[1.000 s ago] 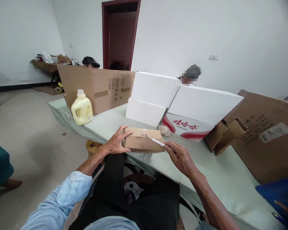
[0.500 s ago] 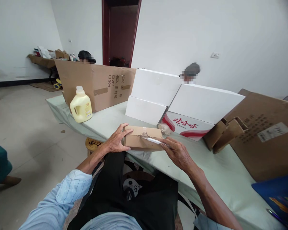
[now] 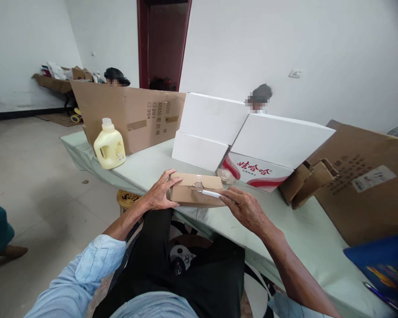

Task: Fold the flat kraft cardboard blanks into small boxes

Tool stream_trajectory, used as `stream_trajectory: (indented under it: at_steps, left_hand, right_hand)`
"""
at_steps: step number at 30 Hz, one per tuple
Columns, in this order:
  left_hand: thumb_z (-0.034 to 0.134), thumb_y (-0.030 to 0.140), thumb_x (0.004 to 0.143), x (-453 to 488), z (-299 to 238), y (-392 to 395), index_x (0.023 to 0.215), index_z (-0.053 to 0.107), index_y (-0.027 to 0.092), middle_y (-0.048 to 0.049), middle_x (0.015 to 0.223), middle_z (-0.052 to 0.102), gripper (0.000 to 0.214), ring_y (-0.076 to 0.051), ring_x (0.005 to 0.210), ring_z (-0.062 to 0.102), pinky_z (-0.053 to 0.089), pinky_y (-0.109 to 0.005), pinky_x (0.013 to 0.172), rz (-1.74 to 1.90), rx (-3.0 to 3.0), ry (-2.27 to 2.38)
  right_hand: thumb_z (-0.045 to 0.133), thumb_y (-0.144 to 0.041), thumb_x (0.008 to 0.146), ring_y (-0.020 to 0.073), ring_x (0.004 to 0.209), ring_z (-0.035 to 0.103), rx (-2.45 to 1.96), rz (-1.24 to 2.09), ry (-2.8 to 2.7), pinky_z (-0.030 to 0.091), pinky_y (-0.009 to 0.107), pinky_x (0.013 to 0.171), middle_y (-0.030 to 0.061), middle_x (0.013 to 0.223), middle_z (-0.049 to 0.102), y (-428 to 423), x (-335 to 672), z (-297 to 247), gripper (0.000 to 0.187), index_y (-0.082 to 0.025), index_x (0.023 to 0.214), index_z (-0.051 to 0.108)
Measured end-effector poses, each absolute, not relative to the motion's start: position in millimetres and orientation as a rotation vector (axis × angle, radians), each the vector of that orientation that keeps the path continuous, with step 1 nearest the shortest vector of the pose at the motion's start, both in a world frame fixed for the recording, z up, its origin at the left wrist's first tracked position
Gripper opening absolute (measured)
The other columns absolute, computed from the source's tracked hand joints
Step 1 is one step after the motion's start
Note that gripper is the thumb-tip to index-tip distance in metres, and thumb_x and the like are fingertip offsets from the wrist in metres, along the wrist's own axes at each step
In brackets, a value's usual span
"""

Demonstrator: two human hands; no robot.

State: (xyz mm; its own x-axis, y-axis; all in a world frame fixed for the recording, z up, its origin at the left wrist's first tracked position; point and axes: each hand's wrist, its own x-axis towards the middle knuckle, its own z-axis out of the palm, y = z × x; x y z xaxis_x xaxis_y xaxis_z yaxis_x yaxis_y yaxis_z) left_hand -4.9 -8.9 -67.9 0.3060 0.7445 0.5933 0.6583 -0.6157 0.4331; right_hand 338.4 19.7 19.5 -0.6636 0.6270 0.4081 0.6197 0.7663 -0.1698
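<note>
A small brown cardboard box sits at the near edge of the table, a torn, ragged patch showing along its upper edge. My left hand grips its left end, thumb on the near side and fingers over the top. In my right hand is a white-handled knife, pointing left. Its tip lies at the torn patch, and the blade is hardly visible. Just behind the box rests a crumpled clear bundle, too indistinct to name.
A yellow jug stands left on the green-covered table. Behind are a large carton and stacked white boxes. Folded cardboard, a blue packet and a pen are at right. Two people sit beyond the boxes.
The knife has shifted slightly along the box's torn edge, and less of its blade shows. My left hand keeps its hold on the box. The whole view has moved a little.
</note>
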Motion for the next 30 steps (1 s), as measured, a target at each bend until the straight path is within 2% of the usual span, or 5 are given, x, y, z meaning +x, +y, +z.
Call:
stream_trajectory:
  at_steps: [7, 13, 22, 25, 30]
  left_hand:
    - [0.097, 0.031, 0.065, -5.8, -67.7, -9.1, 0.156, 0.049, 0.025, -0.0196, 0.163, 0.032, 0.102, -0.043, 0.153, 0.038, 0.042, -0.062, 0.124, 1.204, 2.457, 1.324]
    - [0.098, 0.032, 0.064, -5.1, -66.7, -10.0, 0.155, 0.049, 0.024, -0.0201, 0.163, 0.031, 0.103, -0.043, 0.153, 0.038, 0.042, -0.062, 0.124, 1.196, 2.457, 1.318]
    - [0.096, 0.032, 0.065, -5.6, -65.6, -8.6, 0.155, 0.049, 0.026, -0.0185, 0.161, 0.032, 0.102, -0.042, 0.152, 0.039, 0.041, -0.062, 0.124, 1.198, 2.440, 1.326]
    - [0.096, 0.030, 0.064, -6.2, -63.3, -9.1, 0.156, 0.047, 0.025, -0.0186, 0.158, 0.035, 0.104, -0.041, 0.151, 0.040, 0.041, -0.061, 0.125, 1.204, 2.436, 1.331]
    - [0.095, 0.028, 0.064, -4.4, -59.9, -9.8, 0.161, 0.039, 0.028, -0.0170, 0.160, 0.035, 0.112, -0.040, 0.150, 0.042, 0.044, -0.059, 0.124, 1.197, 2.420, 1.302]
  right_hand:
    - [0.042, -0.044, 0.113, 0.0221, 0.087, 0.068, -0.933, -0.156, -2.586, 0.047, 0.031, 0.072, 0.0076, 0.100, 0.074, 31.0, 326.9, 39.2, 0.041, -0.025, 0.105, 0.078]
    - [0.048, -0.043, 0.110, 0.0226, 0.088, 0.069, -0.958, -0.184, -2.639, 0.048, 0.031, 0.071, 0.0065, 0.095, 0.076, 32.7, 326.6, 52.7, 0.037, -0.027, 0.100, 0.079]
    - [0.049, -0.034, 0.108, 0.0201, 0.077, 0.067, -1.179, -0.446, -2.758, 0.028, 0.029, 0.056, 0.0087, 0.094, 0.075, 31.6, 309.4, 66.6, 0.037, -0.022, 0.081, 0.072]
    - [0.050, -0.041, 0.107, 0.0218, 0.074, 0.066, -1.246, -0.393, -2.621, 0.036, 0.030, 0.060, 0.0094, 0.089, 0.075, 32.5, 335.2, 67.0, 0.040, -0.022, 0.079, 0.073]
    - [0.048, -0.059, 0.105, 0.0243, 0.083, 0.068, -1.062, 0.141, -2.359, 0.052, 0.035, 0.074, 0.0070, 0.094, 0.076, 39.5, 400.7, 37.6, 0.046, -0.023, 0.099, 0.076]
